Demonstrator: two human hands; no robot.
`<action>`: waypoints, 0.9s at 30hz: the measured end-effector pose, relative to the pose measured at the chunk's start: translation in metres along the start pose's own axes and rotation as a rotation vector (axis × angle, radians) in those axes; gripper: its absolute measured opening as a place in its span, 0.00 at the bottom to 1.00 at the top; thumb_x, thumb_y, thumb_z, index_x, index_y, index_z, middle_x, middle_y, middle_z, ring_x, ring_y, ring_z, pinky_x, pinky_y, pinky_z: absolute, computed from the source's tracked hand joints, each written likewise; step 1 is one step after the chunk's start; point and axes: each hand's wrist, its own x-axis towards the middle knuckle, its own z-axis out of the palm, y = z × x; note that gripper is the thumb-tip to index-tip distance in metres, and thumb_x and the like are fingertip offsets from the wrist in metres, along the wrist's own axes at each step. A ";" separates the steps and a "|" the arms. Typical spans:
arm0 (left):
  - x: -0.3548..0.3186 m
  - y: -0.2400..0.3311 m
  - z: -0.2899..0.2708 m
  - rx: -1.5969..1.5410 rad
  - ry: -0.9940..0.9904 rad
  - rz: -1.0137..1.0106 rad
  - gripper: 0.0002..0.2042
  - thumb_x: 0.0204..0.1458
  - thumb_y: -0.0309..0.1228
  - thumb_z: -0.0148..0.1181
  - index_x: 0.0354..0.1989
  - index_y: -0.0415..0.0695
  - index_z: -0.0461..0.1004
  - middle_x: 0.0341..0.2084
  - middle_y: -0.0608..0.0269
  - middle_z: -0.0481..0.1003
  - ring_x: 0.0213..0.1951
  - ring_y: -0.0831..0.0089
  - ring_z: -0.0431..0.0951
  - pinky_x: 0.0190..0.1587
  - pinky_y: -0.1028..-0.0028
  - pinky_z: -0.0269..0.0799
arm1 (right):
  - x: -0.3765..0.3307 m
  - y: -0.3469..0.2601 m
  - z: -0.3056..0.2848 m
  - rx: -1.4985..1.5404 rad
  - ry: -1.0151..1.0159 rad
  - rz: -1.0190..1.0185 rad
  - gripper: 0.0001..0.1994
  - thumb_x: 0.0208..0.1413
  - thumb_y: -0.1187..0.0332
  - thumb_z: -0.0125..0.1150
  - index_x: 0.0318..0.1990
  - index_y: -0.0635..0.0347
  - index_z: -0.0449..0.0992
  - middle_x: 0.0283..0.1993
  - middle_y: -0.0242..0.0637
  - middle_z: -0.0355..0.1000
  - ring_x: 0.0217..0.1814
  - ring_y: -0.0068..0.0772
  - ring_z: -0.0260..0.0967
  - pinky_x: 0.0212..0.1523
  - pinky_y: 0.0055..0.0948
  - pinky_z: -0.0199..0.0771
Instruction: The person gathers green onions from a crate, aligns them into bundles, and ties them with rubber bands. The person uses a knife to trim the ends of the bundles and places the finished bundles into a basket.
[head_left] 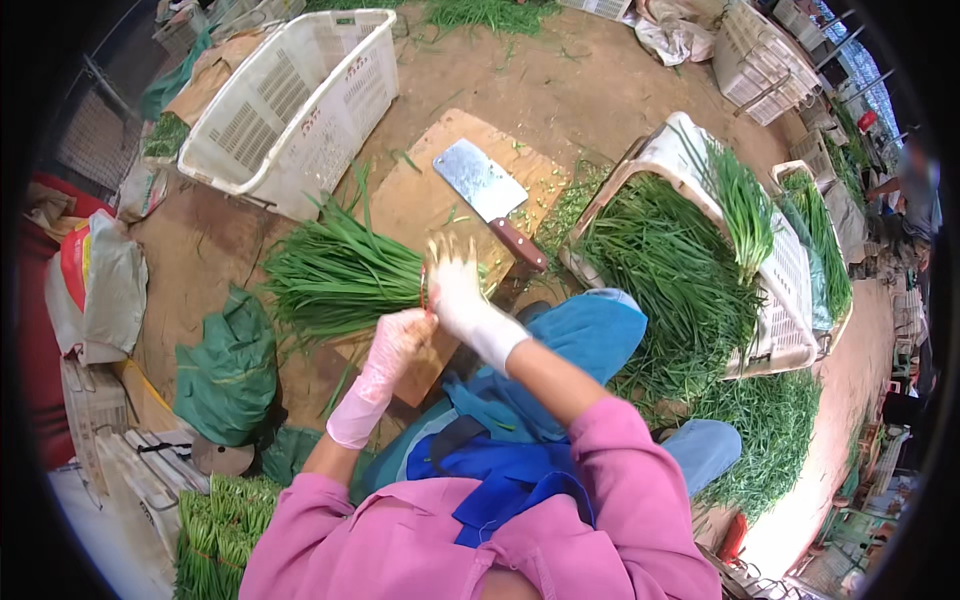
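Note:
A thick bundle of garlic chives (345, 270) lies across the wooden board (420, 180), its leaves fanning to the left. My gloved right hand (460, 295) grips the stem end from above, fingers reaching over the far side and hiding most of the stems. A thin red band (424, 290) shows against the bundle beside this hand. Just nearer to me, my gloved left hand (400, 338) is closed, its fingertips pinching the band's lower end. Beyond my right hand, a cleaver (482, 180) with a brown handle rests flat on the board.
A white plastic crate (300, 130) stands at the far left. On the right, a tipped crate (790, 310) spills loose chives (660, 250). Green sacking (228, 365) and tied bundles (215, 540) sit on my left. Another person (915, 185) is at the far right edge.

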 end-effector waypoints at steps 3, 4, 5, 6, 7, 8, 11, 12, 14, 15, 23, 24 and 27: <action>-0.020 -0.006 0.004 -0.174 0.041 -0.064 0.14 0.50 0.33 0.53 0.14 0.44 0.65 0.09 0.73 0.61 0.12 0.86 0.56 0.16 0.83 0.48 | 0.014 0.015 -0.021 0.196 -0.239 0.009 0.58 0.23 0.47 0.70 0.63 0.62 0.43 0.65 0.53 0.42 0.68 0.50 0.36 0.64 0.54 0.29; -0.016 0.000 0.000 -0.243 0.047 0.009 0.15 0.50 0.34 0.52 0.14 0.44 0.63 0.08 0.73 0.59 0.11 0.84 0.54 0.16 0.82 0.48 | 0.011 0.014 -0.015 0.221 -0.287 0.004 0.62 0.17 0.45 0.72 0.63 0.61 0.43 0.65 0.54 0.42 0.68 0.51 0.36 0.64 0.54 0.29; -0.012 0.005 0.003 -0.380 0.055 -0.021 0.15 0.51 0.34 0.52 0.14 0.43 0.62 0.07 0.72 0.58 0.10 0.83 0.53 0.15 0.82 0.48 | 0.002 0.009 -0.006 0.199 -0.165 0.003 0.49 0.27 0.51 0.69 0.60 0.61 0.52 0.58 0.52 0.55 0.63 0.49 0.49 0.61 0.55 0.38; -0.011 0.010 0.010 -0.517 0.065 -0.051 0.16 0.51 0.34 0.51 0.14 0.43 0.62 0.07 0.72 0.56 0.09 0.82 0.52 0.15 0.81 0.47 | -0.006 0.001 0.007 0.191 -0.130 0.005 0.42 0.32 0.54 0.65 0.57 0.61 0.56 0.54 0.50 0.59 0.59 0.47 0.53 0.59 0.52 0.44; -0.011 0.011 0.013 -0.620 0.048 -0.036 0.16 0.52 0.34 0.51 0.13 0.43 0.61 0.06 0.71 0.55 0.09 0.82 0.52 0.14 0.81 0.48 | -0.014 -0.006 0.016 0.181 -0.094 0.020 0.35 0.37 0.57 0.61 0.55 0.61 0.59 0.49 0.48 0.63 0.56 0.45 0.57 0.57 0.49 0.49; -0.011 0.013 0.015 -0.652 0.039 -0.003 0.16 0.52 0.34 0.50 0.13 0.43 0.61 0.06 0.71 0.55 0.09 0.82 0.52 0.14 0.81 0.48 | -0.021 -0.012 0.025 0.170 -0.058 0.036 0.27 0.42 0.60 0.57 0.52 0.61 0.63 0.44 0.46 0.66 0.52 0.44 0.62 0.55 0.46 0.54; -0.017 0.026 0.027 -0.701 0.083 0.022 0.16 0.51 0.31 0.51 0.13 0.43 0.60 0.06 0.71 0.55 0.09 0.82 0.52 0.14 0.80 0.49 | -0.033 -0.020 0.037 0.142 0.166 0.000 0.17 0.44 0.65 0.49 0.42 0.61 0.68 0.34 0.42 0.65 0.39 0.41 0.63 0.42 0.38 0.61; -0.013 0.022 0.028 -0.737 0.044 0.077 0.15 0.51 0.30 0.51 0.14 0.43 0.60 0.07 0.71 0.55 0.09 0.83 0.51 0.14 0.80 0.49 | -0.034 -0.020 0.039 0.191 0.153 -0.018 0.18 0.42 0.63 0.50 0.42 0.62 0.67 0.35 0.44 0.64 0.40 0.43 0.62 0.40 0.39 0.60; -0.011 0.028 0.027 -0.706 0.059 0.050 0.14 0.51 0.30 0.50 0.15 0.43 0.60 0.07 0.71 0.54 0.09 0.83 0.51 0.15 0.79 0.51 | -0.026 -0.011 0.038 0.163 0.272 -0.042 0.16 0.43 0.65 0.49 0.41 0.60 0.68 0.32 0.41 0.64 0.37 0.40 0.62 0.39 0.38 0.61; -0.013 0.031 0.029 -0.753 0.069 0.103 0.14 0.52 0.30 0.50 0.15 0.43 0.60 0.07 0.72 0.54 0.09 0.82 0.51 0.15 0.79 0.51 | -0.024 -0.008 0.038 0.145 0.311 -0.061 0.14 0.43 0.67 0.49 0.40 0.60 0.69 0.31 0.39 0.65 0.36 0.38 0.63 0.38 0.37 0.61; -0.013 -0.006 -0.050 -0.627 0.345 0.139 0.24 0.55 0.40 0.48 0.54 0.35 0.58 0.28 0.61 0.71 0.28 0.74 0.70 0.38 0.74 0.66 | 0.023 0.098 -0.046 0.413 0.330 -0.025 0.35 0.34 0.54 0.67 0.52 0.59 0.63 0.41 0.43 0.70 0.44 0.45 0.66 0.45 0.41 0.65; -0.023 -0.021 -0.051 -0.630 0.337 0.026 0.25 0.53 0.40 0.51 0.53 0.35 0.59 0.29 0.62 0.70 0.29 0.75 0.70 0.36 0.75 0.67 | 0.021 0.119 -0.021 0.363 0.515 0.191 0.31 0.37 0.54 0.65 0.49 0.59 0.65 0.35 0.43 0.71 0.39 0.43 0.68 0.39 0.39 0.67; -0.058 -0.055 -0.023 -0.297 -0.018 -0.206 0.20 0.49 0.33 0.56 0.49 0.37 0.64 0.33 0.57 0.73 0.32 0.72 0.74 0.38 0.77 0.70 | 0.002 0.138 0.027 0.141 0.159 0.269 0.27 0.42 0.59 0.61 0.50 0.60 0.63 0.38 0.44 0.68 0.36 0.42 0.67 0.36 0.40 0.67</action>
